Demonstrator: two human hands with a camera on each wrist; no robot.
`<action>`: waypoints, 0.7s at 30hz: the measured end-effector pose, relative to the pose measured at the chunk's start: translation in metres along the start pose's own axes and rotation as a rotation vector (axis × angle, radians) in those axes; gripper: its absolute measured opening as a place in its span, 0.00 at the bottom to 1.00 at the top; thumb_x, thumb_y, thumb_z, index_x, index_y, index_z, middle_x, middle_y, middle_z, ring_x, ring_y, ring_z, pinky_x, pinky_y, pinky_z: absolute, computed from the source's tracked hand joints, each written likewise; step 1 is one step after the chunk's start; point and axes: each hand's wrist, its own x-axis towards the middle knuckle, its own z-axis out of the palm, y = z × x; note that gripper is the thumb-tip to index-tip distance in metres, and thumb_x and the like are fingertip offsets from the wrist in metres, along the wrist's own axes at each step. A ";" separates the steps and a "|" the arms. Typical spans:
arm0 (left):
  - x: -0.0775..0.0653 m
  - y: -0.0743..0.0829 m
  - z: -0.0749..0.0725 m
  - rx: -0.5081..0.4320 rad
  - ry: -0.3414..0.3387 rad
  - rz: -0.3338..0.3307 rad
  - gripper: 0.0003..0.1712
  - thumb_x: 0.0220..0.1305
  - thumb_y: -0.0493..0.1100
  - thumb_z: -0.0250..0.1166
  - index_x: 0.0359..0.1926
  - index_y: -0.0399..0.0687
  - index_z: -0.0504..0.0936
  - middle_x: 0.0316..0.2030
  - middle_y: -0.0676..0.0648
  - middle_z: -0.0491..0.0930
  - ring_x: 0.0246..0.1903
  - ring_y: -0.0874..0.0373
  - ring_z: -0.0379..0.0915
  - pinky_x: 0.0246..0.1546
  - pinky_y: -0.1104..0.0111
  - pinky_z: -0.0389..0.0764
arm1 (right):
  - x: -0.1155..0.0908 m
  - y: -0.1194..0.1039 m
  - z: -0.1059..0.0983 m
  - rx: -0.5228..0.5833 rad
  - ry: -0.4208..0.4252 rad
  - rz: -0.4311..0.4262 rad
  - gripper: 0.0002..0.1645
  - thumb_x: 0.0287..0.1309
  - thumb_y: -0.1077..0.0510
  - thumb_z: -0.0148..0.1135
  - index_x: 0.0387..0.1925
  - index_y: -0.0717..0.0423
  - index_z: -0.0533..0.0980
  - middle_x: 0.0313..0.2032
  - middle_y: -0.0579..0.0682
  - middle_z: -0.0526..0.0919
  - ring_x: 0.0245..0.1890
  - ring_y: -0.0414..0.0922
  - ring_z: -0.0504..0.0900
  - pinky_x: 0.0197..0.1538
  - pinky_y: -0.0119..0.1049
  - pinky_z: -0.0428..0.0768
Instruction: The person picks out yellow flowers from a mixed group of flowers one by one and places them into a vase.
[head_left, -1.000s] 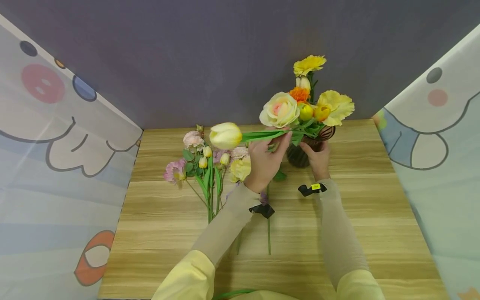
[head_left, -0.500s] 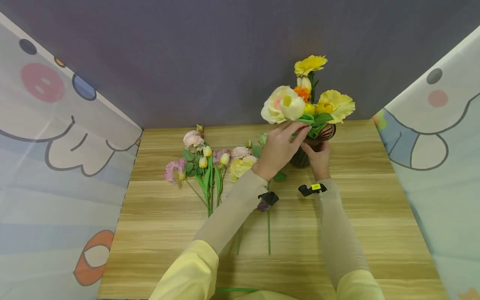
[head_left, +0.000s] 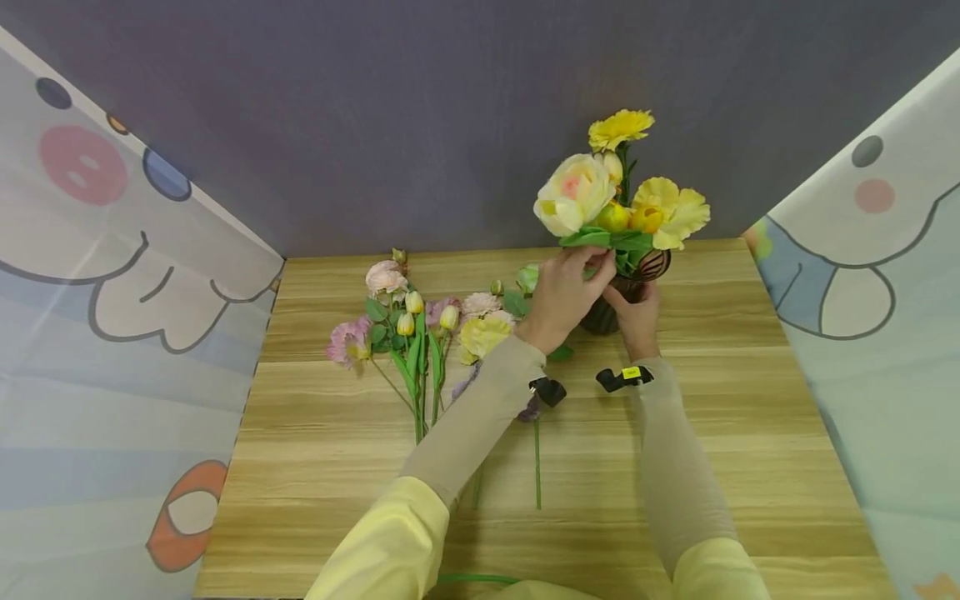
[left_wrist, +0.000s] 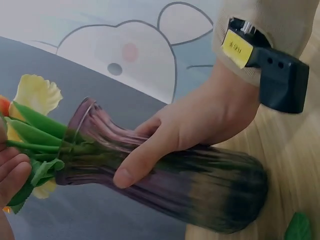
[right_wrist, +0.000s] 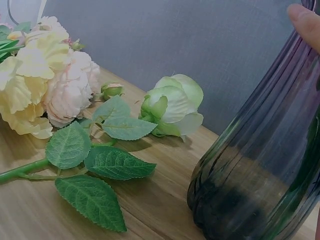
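My left hand [head_left: 564,296] pinches the green stem of a pale yellow tulip [head_left: 558,213] at the mouth of a ribbed purple glass vase [left_wrist: 165,165]. The tulip's bloom overlaps a large cream rose [head_left: 587,179] in the head view. My right hand [head_left: 637,321] grips the vase at its neck, with the thumb across the glass in the left wrist view. In the vase stand a tall yellow carnation [head_left: 621,128], a ruffled yellow flower [head_left: 678,215] and several tulips. The stem's lower end is hard to make out through the glass.
Left of the vase, loose flowers lie on the wooden table [head_left: 315,500]: a pink flower [head_left: 349,342], small tulips [head_left: 415,302], a yellow bloom [head_left: 483,335] and a greenish-white rose [right_wrist: 172,106] with leaves [right_wrist: 120,162]. A grey wall [head_left: 375,125] stands behind.
My left hand has moved right to the vase mouth, turning the tulip from lying sideways to bloom upward against the rose. The right hand has stayed on the vase.
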 end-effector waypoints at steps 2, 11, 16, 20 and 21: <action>-0.002 0.000 0.003 -0.052 0.033 -0.055 0.10 0.73 0.41 0.64 0.44 0.40 0.89 0.39 0.45 0.89 0.39 0.58 0.87 0.42 0.81 0.81 | 0.000 0.000 0.000 -0.011 0.008 0.009 0.25 0.57 0.69 0.70 0.53 0.45 0.76 0.38 0.42 0.80 0.38 0.39 0.77 0.41 0.29 0.77; -0.012 -0.002 0.014 -0.167 0.169 -0.118 0.09 0.71 0.39 0.66 0.42 0.36 0.89 0.36 0.42 0.90 0.36 0.56 0.89 0.41 0.82 0.82 | 0.001 0.001 0.002 0.007 0.012 -0.011 0.28 0.56 0.69 0.70 0.56 0.46 0.76 0.42 0.41 0.81 0.42 0.38 0.78 0.46 0.30 0.77; -0.013 -0.004 0.018 -0.086 -0.026 -0.122 0.10 0.74 0.41 0.65 0.45 0.39 0.89 0.38 0.44 0.89 0.37 0.58 0.87 0.41 0.83 0.81 | 0.001 0.002 0.001 0.012 0.006 -0.033 0.23 0.59 0.69 0.68 0.52 0.45 0.77 0.36 0.41 0.81 0.35 0.38 0.78 0.39 0.29 0.78; -0.010 -0.003 0.022 0.034 -0.101 -0.143 0.12 0.75 0.46 0.64 0.45 0.47 0.91 0.41 0.48 0.89 0.40 0.60 0.85 0.40 0.80 0.80 | 0.000 0.001 0.001 -0.010 0.007 -0.048 0.22 0.60 0.69 0.67 0.51 0.44 0.77 0.35 0.40 0.81 0.34 0.37 0.78 0.37 0.27 0.77; -0.010 -0.003 0.023 0.054 -0.106 -0.155 0.12 0.75 0.47 0.65 0.45 0.48 0.92 0.41 0.49 0.88 0.40 0.60 0.84 0.39 0.79 0.80 | 0.000 0.001 0.001 -0.014 0.006 -0.050 0.22 0.60 0.69 0.67 0.51 0.43 0.77 0.35 0.40 0.81 0.34 0.37 0.78 0.37 0.27 0.77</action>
